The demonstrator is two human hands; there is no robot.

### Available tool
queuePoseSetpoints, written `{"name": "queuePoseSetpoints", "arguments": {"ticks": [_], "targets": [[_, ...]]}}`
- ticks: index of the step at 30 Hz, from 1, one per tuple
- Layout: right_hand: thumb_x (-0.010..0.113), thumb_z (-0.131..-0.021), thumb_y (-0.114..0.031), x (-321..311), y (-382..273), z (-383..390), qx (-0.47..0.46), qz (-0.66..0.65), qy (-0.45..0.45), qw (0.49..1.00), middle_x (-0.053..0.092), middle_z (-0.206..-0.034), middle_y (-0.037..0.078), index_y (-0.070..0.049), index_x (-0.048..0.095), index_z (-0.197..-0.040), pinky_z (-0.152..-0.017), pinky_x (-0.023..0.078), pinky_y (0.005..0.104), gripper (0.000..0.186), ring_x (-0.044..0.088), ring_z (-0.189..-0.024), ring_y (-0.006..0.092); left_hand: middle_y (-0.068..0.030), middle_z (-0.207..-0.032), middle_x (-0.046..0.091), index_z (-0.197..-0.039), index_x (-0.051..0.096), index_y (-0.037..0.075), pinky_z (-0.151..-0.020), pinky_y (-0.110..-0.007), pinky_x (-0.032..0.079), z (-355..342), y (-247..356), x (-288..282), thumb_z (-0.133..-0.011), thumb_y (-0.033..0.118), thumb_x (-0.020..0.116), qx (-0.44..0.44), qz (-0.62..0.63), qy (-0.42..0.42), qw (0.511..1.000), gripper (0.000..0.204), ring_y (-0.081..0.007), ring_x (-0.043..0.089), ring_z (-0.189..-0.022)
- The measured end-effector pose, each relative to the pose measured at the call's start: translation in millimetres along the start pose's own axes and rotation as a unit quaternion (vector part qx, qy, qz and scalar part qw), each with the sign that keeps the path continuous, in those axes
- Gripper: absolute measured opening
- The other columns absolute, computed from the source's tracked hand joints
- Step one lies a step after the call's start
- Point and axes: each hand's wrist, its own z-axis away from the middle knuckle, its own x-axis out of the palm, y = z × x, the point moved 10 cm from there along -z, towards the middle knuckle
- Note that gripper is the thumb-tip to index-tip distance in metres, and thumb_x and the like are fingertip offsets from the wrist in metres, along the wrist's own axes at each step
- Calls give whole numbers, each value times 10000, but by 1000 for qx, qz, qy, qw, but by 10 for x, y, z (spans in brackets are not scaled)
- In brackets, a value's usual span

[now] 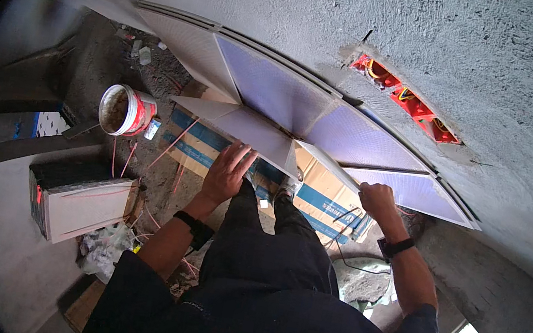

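Observation:
My left hand (230, 171) grips the near edge of a pale grey panel (260, 138), its fingers curled over the edge. My right hand (378, 204) is closed round the end of a narrower light board (329, 162), to the right of that panel. Behind both, large tile-like panels (272, 84) with bluish textured faces lean in a row along the rough plaster wall. Flat cardboard (315, 208) with blue bands lies beneath, and my feet are on or beside it, partly hidden by the panels.
A white-and-red bucket (143, 114) stands at the left, above a stack of boards (85, 205) and crumpled plastic (106, 249). Red wall boxes (413, 104) with wires are set into the plaster. A pale sack (362, 284) and dark cable lie at the right; debris covers the floor.

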Motion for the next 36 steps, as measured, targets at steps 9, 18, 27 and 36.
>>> {"name": "queuePoseSetpoints", "arguments": {"ticks": [9, 18, 27, 36], "targets": [[597, -849, -253, 12, 17, -70, 9, -4, -17, 1000, 654, -697, 193, -76, 658, -870, -640, 526, 497, 188, 658, -670, 385, -106, -1413, 407, -1380, 470, 83, -1074, -461, 357, -53, -30, 35, -830, 19, 497, 8, 0, 1, 1000, 553, -325, 369, -1347], [606, -819, -205, -109, -75, -294, -8, -25, 15, 1000, 648, -698, 200, -65, 669, -878, -639, 520, 502, 165, 653, -687, 392, -106, -1416, 401, -1394, 448, 86, -1077, -468, 349, -121, -17, 33, -822, 18, 529, 7, 8, -6, 1000, 581, -338, 364, -1343], [568, -776, -98, -313, -39, -590, -11, -1, 18, 1000, 663, -762, 200, -49, 676, -821, -688, 534, 492, 127, 664, -750, 384, -121, -1374, 433, -1325, 517, 56, -1063, -481, 372, -223, 24, -24, -756, -23, 554, 17, 20, 35, 999, 575, -364, 403, -1293], [580, -758, -83, -392, -49, -538, -43, 7, 15, 999, 668, -761, 179, -55, 681, -789, -689, 541, 470, 110, 672, -761, 360, -113, -1393, 410, -1360, 481, 68, -1084, -471, 351, -276, 4, 1, -750, -21, 563, 13, 6, 15, 1000, 621, -354, 393, -1305]]}}
